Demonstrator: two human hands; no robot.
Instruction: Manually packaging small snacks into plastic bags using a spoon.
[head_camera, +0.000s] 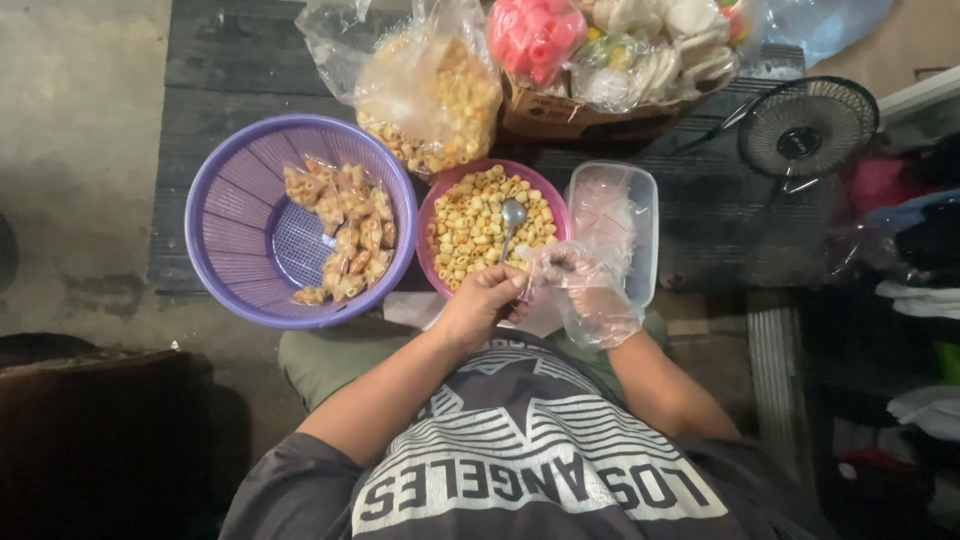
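Observation:
My left hand (487, 300) is bare and grips the handle of a metal spoon (512, 216), whose bowl rests in the snack rings. The rings are small and yellow and fill a pink bowl (431, 215). Just to the right, my right hand (592, 298) wears a clear plastic glove and pinches a small clear bag (538, 266) next to the spoon handle. Both hands meet at the bowl's near rim.
A purple basket (230, 235) on the left holds several filled snack packets (345, 235). A clear plastic box (642, 205) sits right of the bowl. Behind are a big bag of snack rings (432, 92), a cardboard box (570, 118) of bagged snacks and a small fan (806, 126).

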